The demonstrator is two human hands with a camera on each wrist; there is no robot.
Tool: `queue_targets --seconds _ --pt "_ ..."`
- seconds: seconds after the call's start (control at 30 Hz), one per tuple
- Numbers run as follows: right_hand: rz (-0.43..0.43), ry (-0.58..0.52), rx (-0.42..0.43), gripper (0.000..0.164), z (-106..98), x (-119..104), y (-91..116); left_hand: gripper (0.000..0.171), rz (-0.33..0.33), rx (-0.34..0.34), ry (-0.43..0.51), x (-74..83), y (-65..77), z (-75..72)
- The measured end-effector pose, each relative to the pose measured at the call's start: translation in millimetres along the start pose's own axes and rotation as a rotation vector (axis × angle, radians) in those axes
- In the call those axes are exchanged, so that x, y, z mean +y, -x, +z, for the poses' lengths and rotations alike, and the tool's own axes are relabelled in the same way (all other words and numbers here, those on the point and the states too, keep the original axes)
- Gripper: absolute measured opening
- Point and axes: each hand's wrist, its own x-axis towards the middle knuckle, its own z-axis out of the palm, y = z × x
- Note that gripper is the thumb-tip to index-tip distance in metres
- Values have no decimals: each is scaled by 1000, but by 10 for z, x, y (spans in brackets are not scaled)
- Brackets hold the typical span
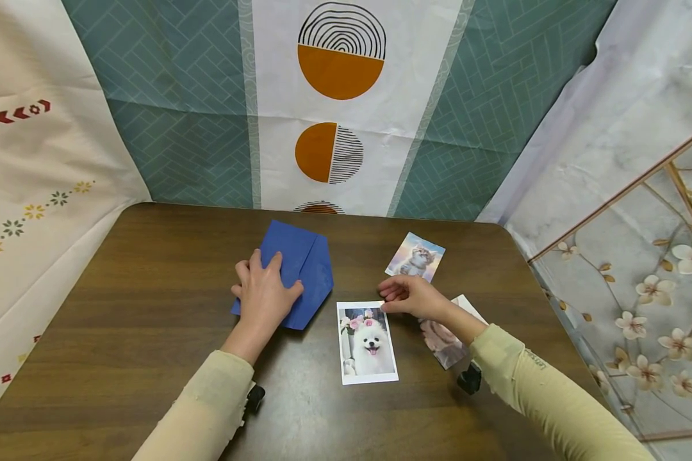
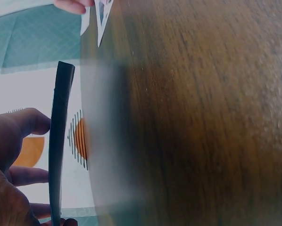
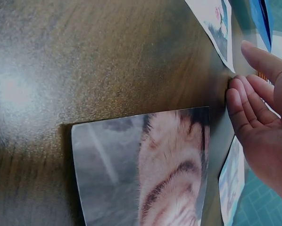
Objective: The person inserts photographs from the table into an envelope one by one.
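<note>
My left hand (image 1: 265, 298) spreads over a blue envelope (image 1: 314, 282) with a pointed flap and holds it. In the left wrist view the envelope (image 2: 59, 141) appears edge-on, raised off the table, with fingertips against one face and more fingers at its lower edge. My right hand (image 1: 412, 298) is at the top right corner of a white-bordered photo (image 1: 371, 349) of a fluffy white dog. The right wrist view shows the thumb apart from the bent fingers, the photo's corner (image 3: 226, 52) close by, and nothing pinched.
A kitten picture card (image 1: 418, 256) lies beyond my right hand. Another picture (image 1: 444, 342) with striped fur lies partly hidden under my right forearm. The brown wooden table (image 1: 167, 275) meets patterned cloth (image 1: 190, 128) at its far edge and cloth at both sides.
</note>
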Motion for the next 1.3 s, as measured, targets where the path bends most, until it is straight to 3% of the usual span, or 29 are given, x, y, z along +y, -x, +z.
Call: queue_targets --seconds 0.5,1.0,1.3 --pt "-129 210 25 32 102 21 -31 73 12 16 -1 -11 2 3" --pt "-196 213 47 20 214 -17 11 72 17 17 3 6 7 7" --pt "-180 160 64 12 238 -37 50 72 14 4 -1 5 18 14"
